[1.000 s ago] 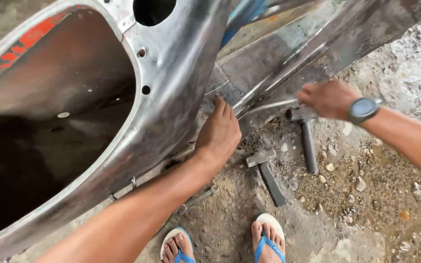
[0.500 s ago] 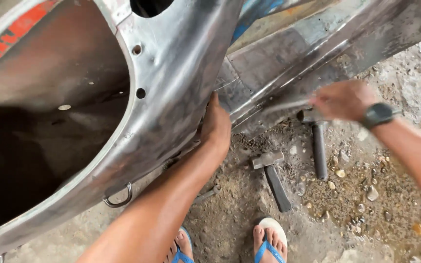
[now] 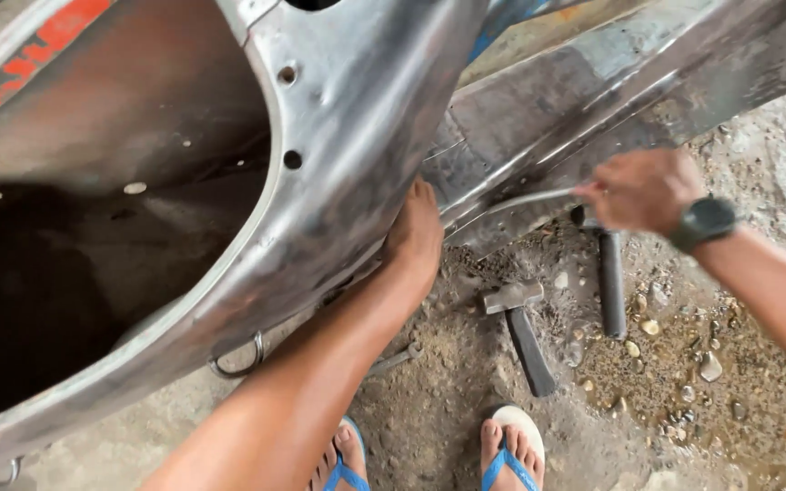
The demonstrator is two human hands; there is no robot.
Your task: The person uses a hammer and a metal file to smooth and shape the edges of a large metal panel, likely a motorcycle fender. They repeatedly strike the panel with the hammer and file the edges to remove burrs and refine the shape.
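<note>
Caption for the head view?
Left hand braces bare metal panel; right hand grips thin rod; hammer on ground.

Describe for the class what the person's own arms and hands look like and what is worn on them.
Both forearms are bare, with no sleeves or gloves in view. The left hand wears nothing. The right hand has a dark round-faced wristwatch on a dark strap at the wrist.

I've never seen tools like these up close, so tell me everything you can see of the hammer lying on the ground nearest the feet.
The hammer lies flat on gritty, pebbly dirt, untouched by either hand. Its blocky grey metal head looks worn and dusty and points toward the bare metal panel; the dark handle angles down toward the blue-strapped sandal. A second dark-handled tool lies just to its right, apart from it.
</note>
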